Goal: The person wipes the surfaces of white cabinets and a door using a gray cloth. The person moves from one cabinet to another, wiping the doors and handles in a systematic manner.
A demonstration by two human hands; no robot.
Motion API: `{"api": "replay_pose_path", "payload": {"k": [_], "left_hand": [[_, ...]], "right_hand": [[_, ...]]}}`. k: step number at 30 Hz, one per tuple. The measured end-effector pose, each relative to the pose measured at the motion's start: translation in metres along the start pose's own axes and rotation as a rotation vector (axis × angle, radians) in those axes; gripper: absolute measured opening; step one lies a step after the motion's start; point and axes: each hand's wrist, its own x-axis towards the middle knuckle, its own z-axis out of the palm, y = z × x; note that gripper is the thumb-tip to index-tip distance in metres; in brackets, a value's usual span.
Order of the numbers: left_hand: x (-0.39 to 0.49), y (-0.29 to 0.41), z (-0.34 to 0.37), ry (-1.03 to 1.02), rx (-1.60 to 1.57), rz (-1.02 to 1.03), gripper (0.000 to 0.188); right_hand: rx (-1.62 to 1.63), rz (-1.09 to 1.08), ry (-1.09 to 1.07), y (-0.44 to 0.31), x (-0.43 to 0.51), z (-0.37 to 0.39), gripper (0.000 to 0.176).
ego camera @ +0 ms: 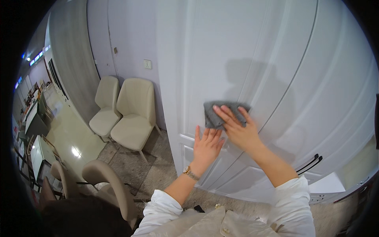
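Note:
A folded grey cloth (211, 114) lies flat against the panelled white door (219, 44) of a tall wardrobe. My right hand (241, 130) presses it to the door, with the fingers spread over its front. Just below, my left hand (206, 148) rests on the same door with its fingers apart. Its middle fingertips meet the cloth's lower edge; whether they reach under it I cannot tell. A metal wristwatch (191, 173) is on my left wrist. Two black bar handles (311, 164) sit lower right, beyond my right forearm.
Two cream chairs (133, 130) stand against the wall, left of the wardrobe. A brown curved-back chair (103, 180) is close by my left side. Low at right is a white drawer cabinet (327, 186). Tables (44, 157) line the far left.

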Motion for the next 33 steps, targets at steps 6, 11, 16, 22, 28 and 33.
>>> {"api": "replay_pose_path", "payload": {"k": [6,11,16,22,28,33], "left_hand": [[-0.036,-0.013,-0.001,-0.222,-0.079,0.023,0.05],[-0.05,-0.002,-0.034,-0.16,-1.083,-0.404,0.063],[-0.059,0.019,-0.059,-0.318,-1.761,-0.657,0.062],[-0.064,0.04,-0.052,-0.427,-1.891,-0.924,0.054],[-0.067,0.049,-0.048,-0.533,-2.095,-0.946,0.052],[-0.068,0.064,-0.042,-0.83,-2.385,-0.902,0.06]], "right_hand": [[0.672,0.287,-0.263,-0.05,-0.048,-0.001,0.032],[2.263,1.595,-0.173,-0.069,-0.092,-0.015,0.039],[3.026,1.655,0.175,-0.084,-0.115,-0.027,0.035],[2.903,1.637,0.183,-0.105,-0.12,-0.034,0.032],[2.106,1.554,0.21,-0.104,-0.132,-0.04,0.039],[1.862,1.572,0.127,-0.103,-0.144,-0.034,0.065]]}}
